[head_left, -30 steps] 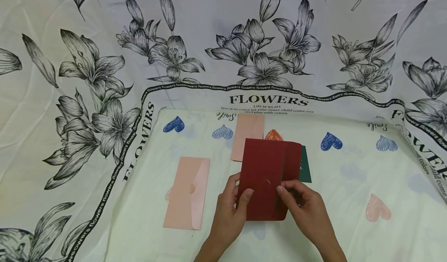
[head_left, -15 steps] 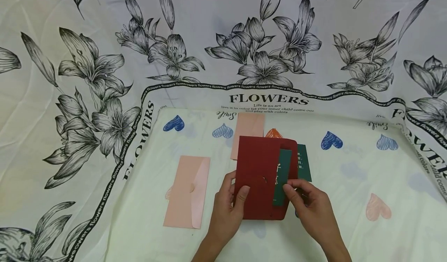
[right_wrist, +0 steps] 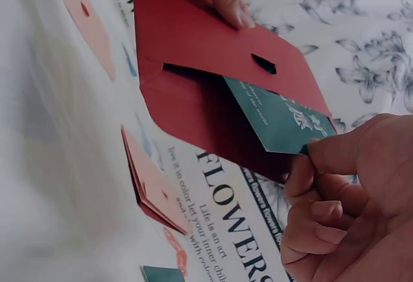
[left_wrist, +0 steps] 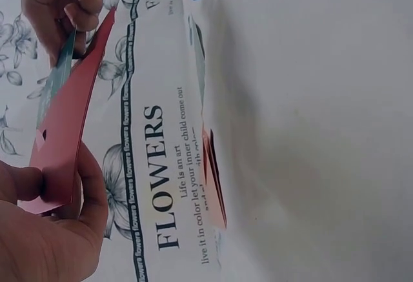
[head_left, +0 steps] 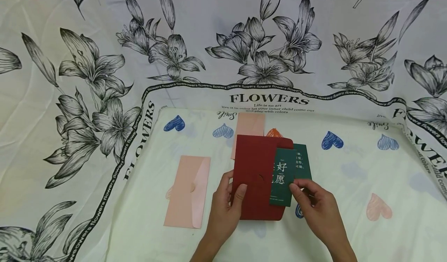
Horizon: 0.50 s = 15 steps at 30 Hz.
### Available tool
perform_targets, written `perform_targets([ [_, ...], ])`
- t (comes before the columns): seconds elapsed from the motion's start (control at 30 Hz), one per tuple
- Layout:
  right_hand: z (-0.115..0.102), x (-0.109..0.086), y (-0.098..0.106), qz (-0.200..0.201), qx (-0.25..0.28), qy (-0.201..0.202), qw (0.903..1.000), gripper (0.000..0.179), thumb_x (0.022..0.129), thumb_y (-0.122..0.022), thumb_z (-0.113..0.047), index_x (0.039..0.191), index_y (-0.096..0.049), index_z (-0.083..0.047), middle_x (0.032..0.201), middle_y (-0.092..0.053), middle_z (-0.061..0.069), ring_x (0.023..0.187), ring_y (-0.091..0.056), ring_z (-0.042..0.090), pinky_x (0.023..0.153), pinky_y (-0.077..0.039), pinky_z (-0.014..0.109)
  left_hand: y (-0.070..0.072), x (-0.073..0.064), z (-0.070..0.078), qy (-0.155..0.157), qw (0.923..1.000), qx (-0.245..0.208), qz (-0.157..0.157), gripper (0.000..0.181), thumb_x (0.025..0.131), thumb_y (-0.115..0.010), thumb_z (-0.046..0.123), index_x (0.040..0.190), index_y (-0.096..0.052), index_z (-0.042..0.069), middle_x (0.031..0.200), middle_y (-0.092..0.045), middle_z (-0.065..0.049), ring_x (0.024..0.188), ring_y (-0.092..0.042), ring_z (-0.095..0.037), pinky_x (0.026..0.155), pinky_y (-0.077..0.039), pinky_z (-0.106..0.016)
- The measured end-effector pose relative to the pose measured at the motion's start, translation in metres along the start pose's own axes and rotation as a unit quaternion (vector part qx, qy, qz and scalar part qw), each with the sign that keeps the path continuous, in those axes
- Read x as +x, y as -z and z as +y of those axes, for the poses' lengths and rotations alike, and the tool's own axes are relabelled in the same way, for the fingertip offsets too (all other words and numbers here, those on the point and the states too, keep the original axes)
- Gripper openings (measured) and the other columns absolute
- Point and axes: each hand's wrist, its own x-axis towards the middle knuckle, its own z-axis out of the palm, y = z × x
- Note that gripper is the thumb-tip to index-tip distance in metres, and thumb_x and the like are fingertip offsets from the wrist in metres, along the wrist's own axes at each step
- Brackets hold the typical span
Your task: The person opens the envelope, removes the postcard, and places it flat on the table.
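Observation:
My left hand [head_left: 223, 207] grips a dark red envelope [head_left: 253, 176] by its left edge, thumb on the front. The envelope is raised over the table with its flap folded back on the right. A green card [head_left: 283, 178] with white lettering sticks partly out of the opening; its left part is hidden inside. My right hand [head_left: 316, 205] pinches the card's right edge between thumb and forefinger. In the right wrist view, the card [right_wrist: 281, 117] comes out of the envelope [right_wrist: 193, 30], which has a small slit in its front.
A pink envelope [head_left: 186, 192] lies flat to the left. Behind the red envelope, a pink envelope [head_left: 250, 124] lies on the table; the right wrist view shows a small stack of envelopes [right_wrist: 151, 188] there. Another green card [head_left: 303, 161] lies partly covered at the right.
The green card has come into view from inside the red envelope and slid rightward with my right hand. The left hand and envelope have shifted slightly left.

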Motion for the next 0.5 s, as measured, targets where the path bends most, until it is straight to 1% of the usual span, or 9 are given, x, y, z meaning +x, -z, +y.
perform_targets([
  [0.2,0.0028,0.0005,0.0035,0.001,-0.012,-0.021,0.9997,0.021,0.105,-0.069,-0.028,0.116,-0.075,-0.011,0.097,-0.072,0.003,0.082,-0.064,0.015,0.066,-0.056,0.022,0.003,0.0007,-0.0002,-0.001,1.0,0.002,0.007,0.037,0.111,-0.057,0.031,0.147,-0.05,0.029,0.122,-0.076,0.009,0.106,-0.076,-0.017,0.086,-0.062,-0.037],
  [0.37,0.0037,0.0012,0.0053,0.001,-0.024,-0.034,0.9992,0.025,0.107,-0.066,-0.031,0.12,-0.074,-0.011,0.105,-0.074,0.004,0.086,-0.064,0.014,0.071,-0.056,0.02,0.0037,-0.0003,-0.0003,0.003,1.0,0.0,0.006,0.036,0.111,-0.057,0.032,0.146,-0.05,0.03,0.123,-0.076,0.009,0.106,-0.076,-0.017,0.087,-0.062,-0.036],
  [0.5,0.0059,0.0012,0.0083,0.004,-0.035,-0.039,0.9986,0.026,0.108,-0.065,-0.03,0.122,-0.073,-0.011,0.107,-0.074,0.005,0.087,-0.063,0.014,0.073,-0.056,0.018,0.0045,-0.0003,-0.0005,-0.004,0.9999,0.0,0.012,0.036,0.111,-0.058,0.031,0.146,-0.051,0.029,0.12,-0.076,0.009,0.104,-0.076,-0.018,0.083,-0.063,-0.036],
])
